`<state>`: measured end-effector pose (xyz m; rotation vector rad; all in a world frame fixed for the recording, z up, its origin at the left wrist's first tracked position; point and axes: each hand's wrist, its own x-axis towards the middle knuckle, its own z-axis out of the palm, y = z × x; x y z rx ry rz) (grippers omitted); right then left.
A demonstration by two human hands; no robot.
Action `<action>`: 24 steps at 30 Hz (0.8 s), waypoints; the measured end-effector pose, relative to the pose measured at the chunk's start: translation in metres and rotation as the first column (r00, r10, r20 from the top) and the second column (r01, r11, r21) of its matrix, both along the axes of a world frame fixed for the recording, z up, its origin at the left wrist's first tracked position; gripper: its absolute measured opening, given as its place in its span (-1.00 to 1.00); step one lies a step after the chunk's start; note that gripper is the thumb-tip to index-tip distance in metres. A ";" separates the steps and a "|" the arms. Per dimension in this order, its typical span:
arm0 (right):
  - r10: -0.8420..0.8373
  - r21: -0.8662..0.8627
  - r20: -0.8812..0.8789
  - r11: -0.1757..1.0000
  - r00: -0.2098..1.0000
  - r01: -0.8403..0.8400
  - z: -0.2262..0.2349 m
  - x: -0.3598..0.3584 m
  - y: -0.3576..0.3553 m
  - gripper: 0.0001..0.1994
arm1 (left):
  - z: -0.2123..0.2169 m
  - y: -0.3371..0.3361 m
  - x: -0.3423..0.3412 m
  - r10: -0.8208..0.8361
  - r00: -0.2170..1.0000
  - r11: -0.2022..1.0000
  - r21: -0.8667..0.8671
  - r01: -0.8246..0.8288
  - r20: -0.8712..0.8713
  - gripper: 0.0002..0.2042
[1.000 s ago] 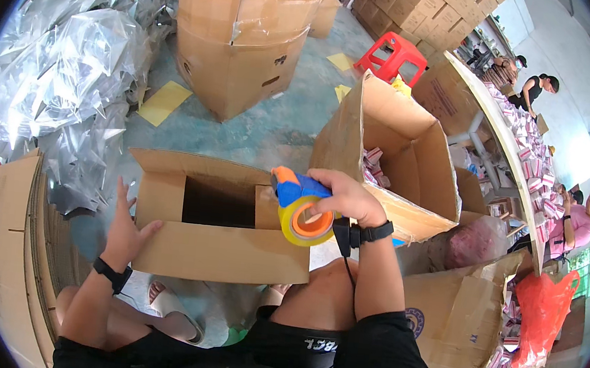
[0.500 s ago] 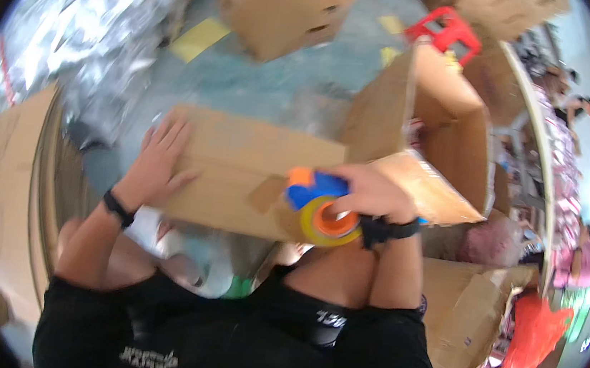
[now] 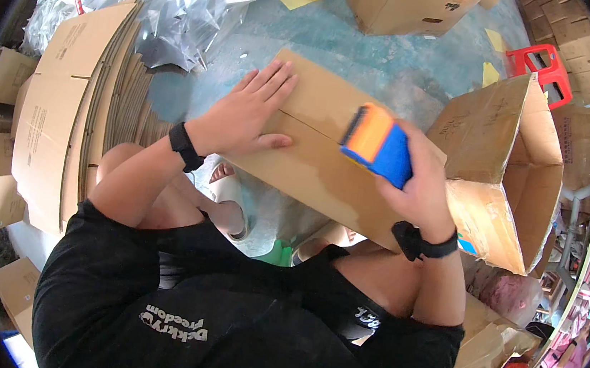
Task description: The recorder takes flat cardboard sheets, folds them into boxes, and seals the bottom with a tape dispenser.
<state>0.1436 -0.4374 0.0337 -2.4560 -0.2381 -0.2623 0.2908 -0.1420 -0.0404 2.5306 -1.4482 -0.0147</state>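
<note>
While the left hand presses flat and open on the light, stiff cardboard box, right-hand fingers grip the tape dispenser at its seam.

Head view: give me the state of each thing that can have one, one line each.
Cardboard box: flaps closed, seam showing, tilted across the lap.
Left hand: flat, fingers spread, pressing the box top.
Right hand: closed around the tape dispenser.
Tape dispenser: held against the box at the seam.
Second box: open, flaps up.
Flat cartons: folded, stacked.
</note>
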 end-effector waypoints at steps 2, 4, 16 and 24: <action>0.019 -0.034 -0.008 0.999 1.000 -0.019 -0.003 0.008 0.008 -0.33 | 0.000 0.000 0.000 0.001 1.000 1.000 -0.006 -0.001 -0.020 -0.05; 0.014 -0.026 0.018 1.000 1.000 -0.014 -0.003 0.013 0.007 -0.32 | 0.000 -0.002 0.001 0.010 0.999 1.000 -0.023 -0.011 -0.036 -0.04; 0.135 -0.125 0.140 0.985 0.981 -0.118 -0.005 0.011 0.016 -0.15 | 0.051 -0.019 -0.029 0.059 0.532 0.855 -0.232 -0.463 -0.845 -0.43; 0.125 -0.180 0.082 0.978 0.989 -0.109 0.004 0.011 0.029 -0.22 | 0.010 -0.039 -0.026 -0.330 -0.128 0.710 -0.157 -0.686 -0.935 -0.67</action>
